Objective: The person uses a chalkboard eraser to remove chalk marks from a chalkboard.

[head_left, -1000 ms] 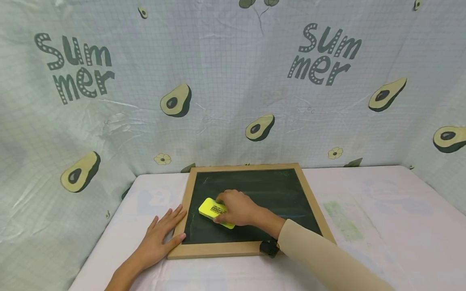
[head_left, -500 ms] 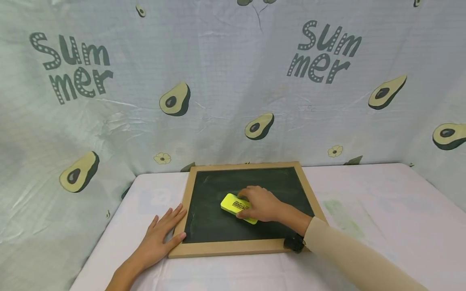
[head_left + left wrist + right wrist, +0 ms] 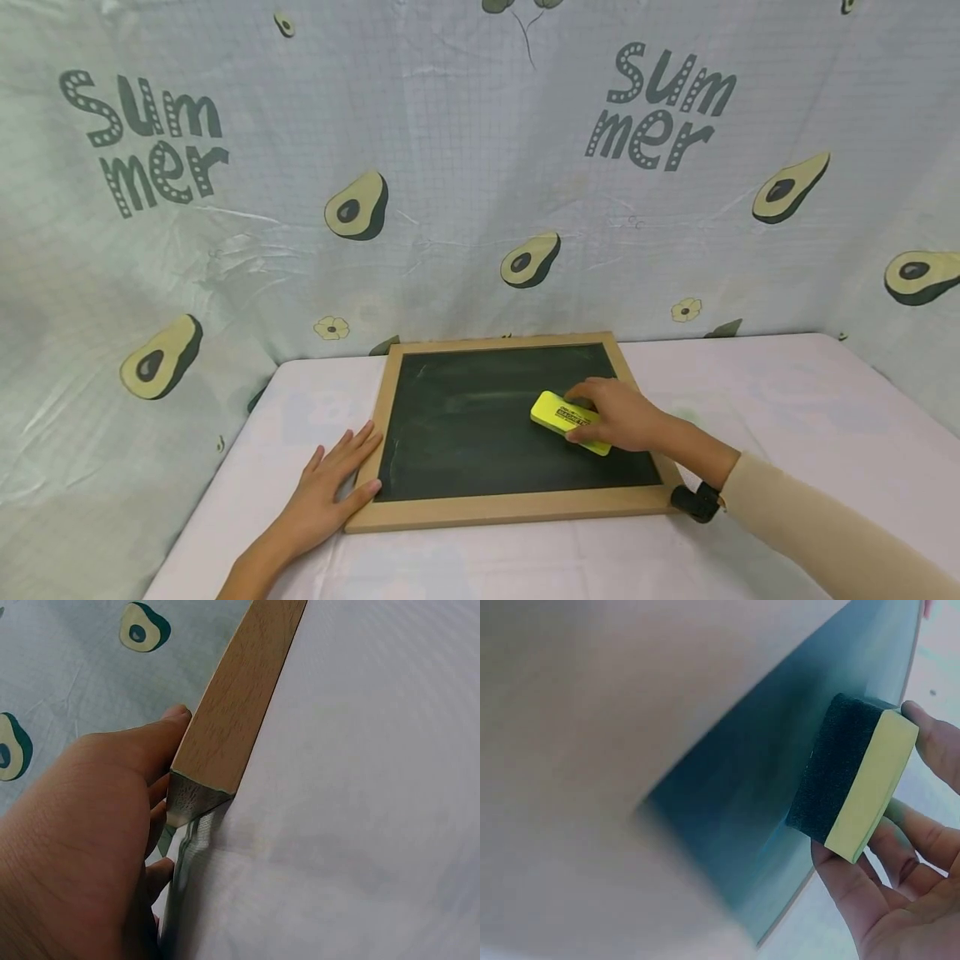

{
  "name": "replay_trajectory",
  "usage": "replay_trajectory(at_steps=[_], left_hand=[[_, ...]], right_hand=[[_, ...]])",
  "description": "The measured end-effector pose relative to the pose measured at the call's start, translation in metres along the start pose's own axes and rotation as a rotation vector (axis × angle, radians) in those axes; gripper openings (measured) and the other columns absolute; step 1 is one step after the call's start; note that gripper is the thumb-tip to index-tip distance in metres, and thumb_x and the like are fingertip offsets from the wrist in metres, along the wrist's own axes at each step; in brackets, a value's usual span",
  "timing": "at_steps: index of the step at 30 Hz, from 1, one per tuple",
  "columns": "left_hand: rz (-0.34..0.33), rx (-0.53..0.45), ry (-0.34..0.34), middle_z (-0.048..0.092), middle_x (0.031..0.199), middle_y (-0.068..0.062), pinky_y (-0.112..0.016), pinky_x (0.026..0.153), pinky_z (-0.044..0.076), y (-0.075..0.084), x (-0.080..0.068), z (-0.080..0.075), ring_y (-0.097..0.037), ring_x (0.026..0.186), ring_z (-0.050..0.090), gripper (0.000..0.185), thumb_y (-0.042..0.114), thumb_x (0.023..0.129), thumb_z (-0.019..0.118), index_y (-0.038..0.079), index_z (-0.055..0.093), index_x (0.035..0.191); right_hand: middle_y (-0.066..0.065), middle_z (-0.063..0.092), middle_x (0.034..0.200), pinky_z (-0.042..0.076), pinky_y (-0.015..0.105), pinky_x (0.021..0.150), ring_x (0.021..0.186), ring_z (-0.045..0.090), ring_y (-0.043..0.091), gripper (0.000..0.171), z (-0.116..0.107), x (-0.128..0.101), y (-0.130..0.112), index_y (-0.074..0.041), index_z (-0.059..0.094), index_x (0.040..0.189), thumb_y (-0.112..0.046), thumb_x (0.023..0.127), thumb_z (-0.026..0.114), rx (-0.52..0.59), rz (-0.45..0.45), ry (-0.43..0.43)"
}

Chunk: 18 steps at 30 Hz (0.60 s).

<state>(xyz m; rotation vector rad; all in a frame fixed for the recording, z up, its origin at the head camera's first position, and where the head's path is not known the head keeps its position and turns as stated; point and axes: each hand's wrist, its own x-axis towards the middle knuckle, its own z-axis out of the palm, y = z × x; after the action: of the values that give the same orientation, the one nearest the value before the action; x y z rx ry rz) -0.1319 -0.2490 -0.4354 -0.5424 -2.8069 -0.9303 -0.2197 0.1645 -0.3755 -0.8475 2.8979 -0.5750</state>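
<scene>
A chalkboard with a wooden frame lies flat on the table; its dark face shows faint chalk smears. My right hand grips a yellow eraser with a dark felt underside, pressed on the board's right part. In the right wrist view the eraser sits between my thumb and fingers. My left hand lies flat with straight fingers on the table, touching the frame's near-left corner. The left wrist view shows that hand against the frame's edge.
The table carries a pale pink cloth with a faint green stain right of the board. A hanging sheet printed with avocados closes off the back and both sides. A dark wrist strap sits at my right cuff.
My right hand slid the yellow eraser across the board from the near-left part to the right part. The left hand stayed in place.
</scene>
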Motion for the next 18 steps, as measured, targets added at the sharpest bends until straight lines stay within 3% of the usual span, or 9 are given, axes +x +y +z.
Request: replay_trajectory(at_steps=[7, 18], left_hand=[[0.003, 0.0, 0.003, 0.032, 0.153, -0.009, -0.067, 0.104, 0.007, 0.0, 0.0, -0.001, -0.043, 0.138, 0.024, 0.062, 0.034, 0.092, 0.062, 0.011, 0.042, 0.146], [0.017, -0.012, 0.0, 0.032, 0.153, -0.007, -0.067, 0.104, 0.007, -0.002, 0.0, 0.0, -0.042, 0.139, 0.023, 0.061, 0.033, 0.093, 0.062, 0.013, 0.042, 0.146]], right_hand=[[0.005, 0.063, 0.105, 0.048, 0.039, 0.077, 0.092, 0.058, 0.02, 0.056, -0.014, -0.016, 0.021, -0.001, 0.063, 0.12, -0.034, 0.077, 0.08, -0.016, 0.03, 0.002], [0.0, 0.063, 0.1, 0.05, 0.031, 0.073, 0.086, 0.058, 0.014, 0.055, -0.011, -0.022, 0.035, -0.001, 0.064, 0.12, -0.032, 0.077, 0.081, 0.091, 0.021, 0.02]])
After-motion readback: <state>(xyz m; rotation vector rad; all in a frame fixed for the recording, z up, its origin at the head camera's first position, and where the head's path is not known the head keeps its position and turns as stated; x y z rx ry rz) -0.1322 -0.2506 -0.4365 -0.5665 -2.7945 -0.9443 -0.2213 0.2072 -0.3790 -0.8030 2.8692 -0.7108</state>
